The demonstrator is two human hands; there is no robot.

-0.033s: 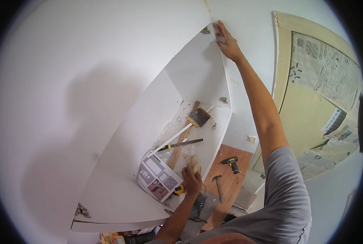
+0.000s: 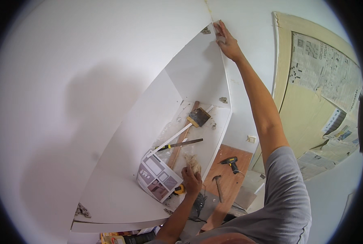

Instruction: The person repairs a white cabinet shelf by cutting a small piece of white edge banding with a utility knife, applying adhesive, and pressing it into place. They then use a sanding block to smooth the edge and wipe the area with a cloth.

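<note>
A long white cabinet fills the middle, with metal hinges fixed along its edges. My right hand rests against the cabinet's far upper corner, its fingers stretched along the edge. Lower down, my left hand has its fingers closed on a crumpled beige rag-like bundle. Left of that hand lies a printed leaflet with furniture pictures. A yellow tape measure sits beside my left wrist. Above the leaflet is a file with a yellow and black handle.
A flat black-faced block, a brown wood strip and a thin white strip lie inside the cabinet. Right of it, a cordless drill and a claw hammer rest on a reddish-brown surface. Newspaper partly covers a door.
</note>
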